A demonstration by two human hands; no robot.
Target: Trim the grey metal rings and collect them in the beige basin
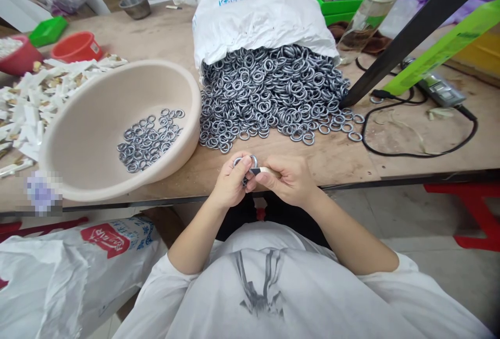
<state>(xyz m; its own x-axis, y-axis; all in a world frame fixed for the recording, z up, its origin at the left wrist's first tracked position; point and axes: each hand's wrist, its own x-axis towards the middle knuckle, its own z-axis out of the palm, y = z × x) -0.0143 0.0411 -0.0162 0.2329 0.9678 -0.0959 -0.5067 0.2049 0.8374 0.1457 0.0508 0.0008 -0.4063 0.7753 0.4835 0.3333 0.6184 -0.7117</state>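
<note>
Above the table's front edge, my left hand (231, 181) is closed on grey rings (253, 160); one stands up past the fingertips and others are partly hidden in the palm. Pinched in my right hand (292, 178) is a small knife (264, 171) with a dark blade and a pale handle. Its dark tip meets the ring at my left fingertips. Just beyond my hands a large heap of grey rings (269, 91) spills from a white sack (261, 24). To the left stands a beige basin (74, 136) with a smaller group of rings at its bottom.
White and brown scraps (27, 104) lie left of the basin, near a red bowl (76, 47). On the right, a black post (414, 37), a lime-green bar (441, 50) and a corded device (443, 89) stand close together. A red stool (469, 214) is below the table.
</note>
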